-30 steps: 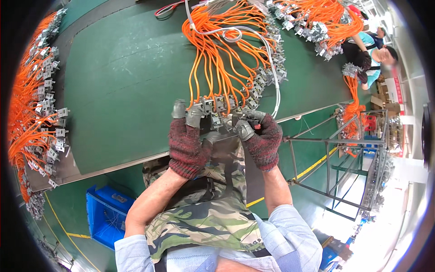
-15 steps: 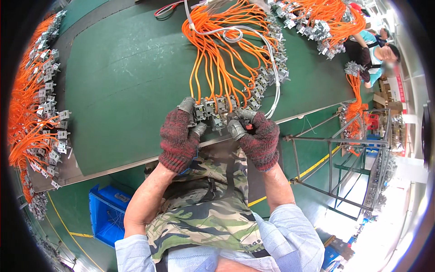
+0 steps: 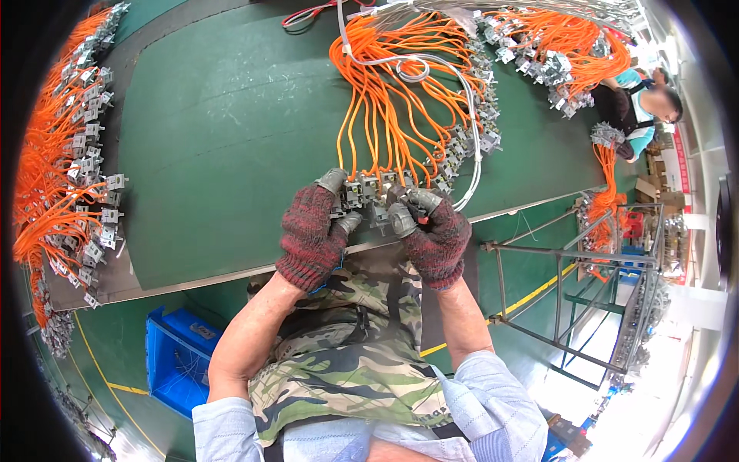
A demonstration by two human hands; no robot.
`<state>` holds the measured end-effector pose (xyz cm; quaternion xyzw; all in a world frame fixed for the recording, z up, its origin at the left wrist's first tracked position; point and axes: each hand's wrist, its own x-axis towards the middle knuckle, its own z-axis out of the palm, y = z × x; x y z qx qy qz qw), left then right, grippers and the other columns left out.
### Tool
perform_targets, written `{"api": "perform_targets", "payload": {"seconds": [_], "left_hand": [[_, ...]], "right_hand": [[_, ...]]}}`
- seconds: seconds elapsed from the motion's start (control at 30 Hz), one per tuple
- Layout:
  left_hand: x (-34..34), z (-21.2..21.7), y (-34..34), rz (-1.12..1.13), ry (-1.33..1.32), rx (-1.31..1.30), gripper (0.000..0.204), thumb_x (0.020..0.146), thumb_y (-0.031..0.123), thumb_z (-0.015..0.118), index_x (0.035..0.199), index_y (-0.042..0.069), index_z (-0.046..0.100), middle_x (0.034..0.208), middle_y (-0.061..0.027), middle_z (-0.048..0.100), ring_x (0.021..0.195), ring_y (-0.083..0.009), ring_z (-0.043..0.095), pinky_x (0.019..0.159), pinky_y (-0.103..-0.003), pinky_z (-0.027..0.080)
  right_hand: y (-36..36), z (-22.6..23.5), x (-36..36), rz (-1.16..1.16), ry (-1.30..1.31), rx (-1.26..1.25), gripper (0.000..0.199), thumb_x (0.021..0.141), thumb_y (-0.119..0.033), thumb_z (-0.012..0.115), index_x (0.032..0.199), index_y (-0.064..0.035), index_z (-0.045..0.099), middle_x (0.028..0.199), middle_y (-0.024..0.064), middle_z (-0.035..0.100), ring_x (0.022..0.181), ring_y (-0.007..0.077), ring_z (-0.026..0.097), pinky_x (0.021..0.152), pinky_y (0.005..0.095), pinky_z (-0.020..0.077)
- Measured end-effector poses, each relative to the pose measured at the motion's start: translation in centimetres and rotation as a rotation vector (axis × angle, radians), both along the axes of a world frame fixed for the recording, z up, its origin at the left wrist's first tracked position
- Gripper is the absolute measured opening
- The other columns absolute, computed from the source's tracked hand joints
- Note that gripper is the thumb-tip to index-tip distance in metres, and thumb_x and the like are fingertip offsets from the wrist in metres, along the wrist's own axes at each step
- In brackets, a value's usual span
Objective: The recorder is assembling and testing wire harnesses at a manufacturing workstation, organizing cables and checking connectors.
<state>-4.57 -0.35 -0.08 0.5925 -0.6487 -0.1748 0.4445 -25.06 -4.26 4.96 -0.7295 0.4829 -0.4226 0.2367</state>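
Observation:
A row of grey metal connector blocks (image 3: 370,187) with orange cables (image 3: 375,108) lies near the front edge of the green table (image 3: 223,169). My left hand (image 3: 308,237), in a dark red knit glove with grey-wrapped fingertips, is closed on the connector block at the row's left end. My right hand (image 3: 437,242), gloved alike, is closed around a small dark tool with a red part (image 3: 423,220). Its tip meets the blocks beside my left hand; the fingers hide most of it, so its kind is unclear. A white cable (image 3: 471,115) curves along the bundle's right side.
More orange cables with connectors (image 3: 65,177) line the left side, and another heap (image 3: 570,46) lies far right. A person (image 3: 643,108) works there. Below the table stand a blue bin (image 3: 173,362) at left and a metal frame (image 3: 562,292) at right.
The whole view has shifted slightly, so the table and cables sit a little further right. Both hands keep their hold at the connector row, with only slight movement.

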Motion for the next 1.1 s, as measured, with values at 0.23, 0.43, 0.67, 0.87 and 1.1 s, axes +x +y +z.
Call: {"api": "perform_targets", "payload": {"seconds": [0.23, 0.43, 0.67, 0.87, 1.1], "left_hand": [[0.0, -0.3, -0.1, 0.012, -0.001, -0.003, 0.069, 0.082, 0.009, 0.086, 0.145, 0.001, 0.059, 0.122, -0.0223, 0.069, 0.109, -0.0405, 0.069, 0.096, -0.048, 0.056], [-0.1, -0.2, -0.1, 0.02, -0.008, -0.013, 0.067, 0.082, 0.009, 0.086, 0.143, 0.002, 0.06, 0.122, -0.0226, 0.069, 0.11, -0.0408, 0.069, 0.095, -0.048, 0.057], [0.0, -0.2, -0.1, 0.018, 0.012, -0.01, 0.067, 0.081, 0.009, 0.086, 0.143, 0.002, 0.06, 0.123, -0.0218, 0.07, 0.109, -0.0399, 0.07, 0.095, -0.048, 0.057], [-0.2, -0.2, -0.2, 0.028, 0.002, -0.026, 0.066, 0.081, 0.007, 0.085, 0.142, 0.002, 0.06, 0.124, -0.0218, 0.07, 0.111, -0.0401, 0.07, 0.096, -0.048, 0.057], [-0.2, -0.3, -0.2, 0.024, 0.018, -0.043, 0.067, 0.081, 0.007, 0.086, 0.143, 0.002, 0.06, 0.125, -0.0216, 0.07, 0.114, -0.0406, 0.069, 0.098, -0.048, 0.057]], "right_hand": [[0.1, 0.3, 0.2, 0.024, -0.05, 0.043, 0.03, 0.087, -0.014, 0.088, 0.115, -0.0107, 0.079, 0.09, 0.0079, 0.076, 0.075, 0.0212, 0.075, 0.07, 0.0341, 0.0587], [0.2, -0.4, 0.5, 0.067, -0.104, 0.141, 0.031, 0.086, -0.015, 0.089, 0.115, -0.0109, 0.078, 0.088, 0.0064, 0.075, 0.073, 0.0195, 0.072, 0.069, 0.0338, 0.0572], [-0.1, -0.2, 0.7, 0.133, 0.048, 0.006, 0.036, 0.084, -0.016, 0.09, 0.117, -0.0106, 0.076, 0.093, 0.0101, 0.077, 0.078, 0.0215, 0.076, 0.069, 0.0374, 0.0591], [0.4, -1.4, 1.0, 0.062, -0.131, 0.06, 0.037, 0.084, -0.021, 0.09, 0.117, -0.0105, 0.077, 0.094, 0.0116, 0.078, 0.073, 0.0258, 0.077, 0.065, 0.0336, 0.0594], [-0.2, -0.3, 1.0, 0.111, 0.039, -0.043, 0.034, 0.085, -0.023, 0.089, 0.117, -0.0146, 0.08, 0.091, 0.0097, 0.077, 0.07, 0.0254, 0.075, 0.064, 0.036, 0.0578]]}}
